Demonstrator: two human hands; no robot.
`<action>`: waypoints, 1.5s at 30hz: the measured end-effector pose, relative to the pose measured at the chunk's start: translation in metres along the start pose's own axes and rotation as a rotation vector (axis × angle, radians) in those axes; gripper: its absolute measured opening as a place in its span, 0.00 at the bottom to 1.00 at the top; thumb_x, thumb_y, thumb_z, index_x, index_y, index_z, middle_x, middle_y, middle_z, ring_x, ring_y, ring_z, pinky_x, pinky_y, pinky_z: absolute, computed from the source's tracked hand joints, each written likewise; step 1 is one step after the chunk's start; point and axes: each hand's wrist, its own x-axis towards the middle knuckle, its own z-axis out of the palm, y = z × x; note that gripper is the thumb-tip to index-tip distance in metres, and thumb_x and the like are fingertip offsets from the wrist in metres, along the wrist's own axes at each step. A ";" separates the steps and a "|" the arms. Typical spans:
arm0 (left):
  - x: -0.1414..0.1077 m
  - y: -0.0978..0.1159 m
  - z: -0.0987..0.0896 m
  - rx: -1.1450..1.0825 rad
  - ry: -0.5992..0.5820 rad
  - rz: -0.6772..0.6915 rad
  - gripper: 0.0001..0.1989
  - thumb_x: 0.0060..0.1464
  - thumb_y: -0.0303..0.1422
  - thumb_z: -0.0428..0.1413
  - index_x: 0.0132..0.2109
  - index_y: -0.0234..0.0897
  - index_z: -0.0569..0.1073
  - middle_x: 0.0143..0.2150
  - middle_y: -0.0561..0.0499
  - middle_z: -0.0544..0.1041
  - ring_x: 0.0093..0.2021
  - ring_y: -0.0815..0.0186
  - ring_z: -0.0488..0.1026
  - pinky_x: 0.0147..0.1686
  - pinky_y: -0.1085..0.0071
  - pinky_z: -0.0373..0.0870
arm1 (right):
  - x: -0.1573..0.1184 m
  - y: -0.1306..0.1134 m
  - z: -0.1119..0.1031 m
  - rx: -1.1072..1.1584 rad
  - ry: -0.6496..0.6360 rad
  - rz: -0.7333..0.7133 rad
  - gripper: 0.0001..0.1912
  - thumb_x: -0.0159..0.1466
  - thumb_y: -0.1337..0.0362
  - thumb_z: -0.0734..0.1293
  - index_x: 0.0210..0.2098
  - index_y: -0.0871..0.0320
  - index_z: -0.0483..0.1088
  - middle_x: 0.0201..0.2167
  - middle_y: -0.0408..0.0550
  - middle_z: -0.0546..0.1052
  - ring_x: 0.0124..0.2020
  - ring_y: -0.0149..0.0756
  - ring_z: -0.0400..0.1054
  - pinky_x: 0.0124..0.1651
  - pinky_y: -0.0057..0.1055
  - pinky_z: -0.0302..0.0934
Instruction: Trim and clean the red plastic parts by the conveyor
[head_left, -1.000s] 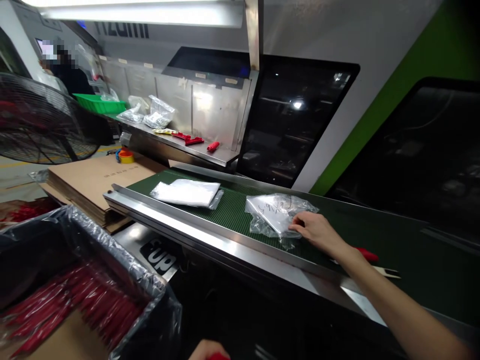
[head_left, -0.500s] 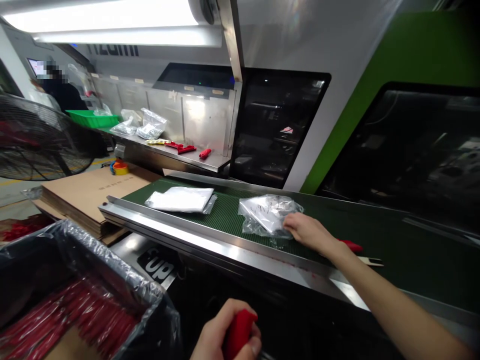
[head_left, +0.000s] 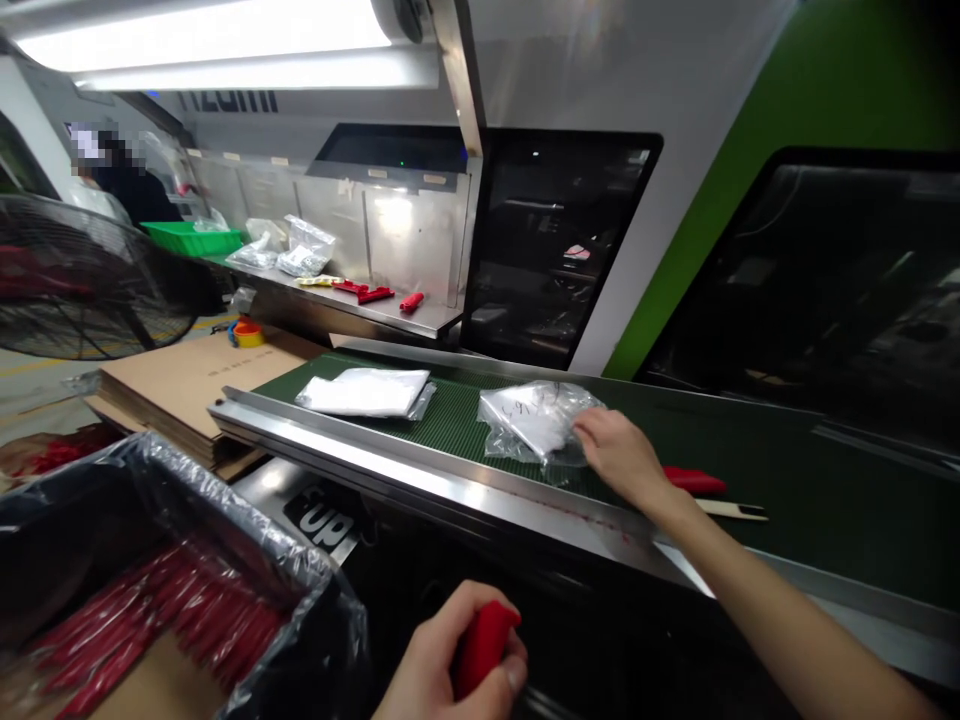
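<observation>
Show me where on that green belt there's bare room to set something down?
Bare belt lies between the flat white bags and the crumpled bag under the right hand; more lies beyond the red-handled tool.

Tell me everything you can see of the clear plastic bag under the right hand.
The clear plastic bag is crinkled, see-through film with dark handwriting on top and something pale inside. It lies flat on the green ribbed conveyor belt, right of a flat white bag stack. The right hand rests its fingertips on the bag's right edge. What the writing says is unreadable.
</observation>
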 end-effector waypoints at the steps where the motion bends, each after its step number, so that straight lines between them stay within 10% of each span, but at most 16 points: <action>1: 0.000 0.001 0.001 0.023 -0.005 0.007 0.11 0.53 0.34 0.55 0.43 0.36 0.68 0.35 0.52 0.72 0.30 0.71 0.64 0.32 0.73 0.59 | -0.002 0.000 -0.001 0.010 0.004 -0.008 0.10 0.69 0.60 0.64 0.43 0.60 0.70 0.44 0.48 0.73 0.43 0.35 0.69 0.47 0.38 0.67; 12: -0.004 0.002 0.007 0.008 0.006 -0.011 0.11 0.54 0.34 0.54 0.44 0.36 0.68 0.36 0.51 0.72 0.31 0.70 0.64 0.31 0.73 0.61 | -0.018 0.004 -0.020 0.204 0.238 0.112 0.11 0.68 0.58 0.64 0.40 0.60 0.71 0.40 0.47 0.74 0.43 0.36 0.69 0.49 0.40 0.64; 17: -0.008 0.010 0.012 0.014 0.156 0.013 0.09 0.54 0.34 0.56 0.42 0.37 0.67 0.35 0.53 0.70 0.32 0.71 0.63 0.32 0.74 0.61 | -0.058 -0.044 -0.054 0.403 0.349 0.229 0.13 0.67 0.56 0.63 0.40 0.56 0.74 0.38 0.48 0.77 0.37 0.37 0.70 0.43 0.34 0.64; 25: -0.017 -0.002 0.022 -0.106 0.086 -0.056 0.21 0.47 0.39 0.66 0.38 0.36 0.63 0.29 0.58 0.62 0.29 0.74 0.57 0.28 0.77 0.58 | -0.159 -0.158 -0.045 1.137 -0.277 0.411 0.20 0.66 0.47 0.63 0.28 0.55 0.72 0.25 0.41 0.74 0.27 0.30 0.69 0.29 0.20 0.64; 34: -0.019 -0.033 0.015 0.048 0.265 -0.151 0.07 0.54 0.29 0.56 0.38 0.36 0.63 0.31 0.57 0.65 0.28 0.75 0.61 0.30 0.76 0.62 | -0.181 -0.165 -0.012 1.110 -0.239 0.603 0.25 0.66 0.43 0.61 0.24 0.57 0.65 0.19 0.39 0.62 0.21 0.26 0.55 0.22 0.22 0.52; 38: -0.019 -0.035 0.013 0.126 0.290 -0.116 0.05 0.59 0.32 0.52 0.41 0.37 0.64 0.35 0.55 0.67 0.33 0.72 0.64 0.34 0.75 0.64 | -0.182 -0.163 -0.017 0.991 -0.107 0.599 0.16 0.66 0.47 0.64 0.34 0.54 0.69 0.26 0.40 0.71 0.27 0.27 0.64 0.27 0.20 0.58; 41: -0.022 -0.036 0.013 0.226 0.276 -0.070 0.08 0.58 0.30 0.53 0.46 0.39 0.65 0.35 0.55 0.68 0.34 0.70 0.65 0.36 0.73 0.64 | -0.178 -0.165 -0.026 0.886 -0.016 0.466 0.13 0.66 0.50 0.65 0.44 0.50 0.70 0.34 0.39 0.75 0.32 0.28 0.69 0.33 0.19 0.63; 45: -0.028 -0.042 0.016 0.359 0.175 -0.001 0.19 0.55 0.27 0.54 0.54 0.41 0.64 0.40 0.52 0.72 0.38 0.67 0.69 0.40 0.69 0.65 | -0.170 -0.167 -0.035 0.897 -0.235 0.189 0.08 0.68 0.56 0.64 0.43 0.48 0.71 0.31 0.36 0.74 0.28 0.25 0.69 0.30 0.19 0.63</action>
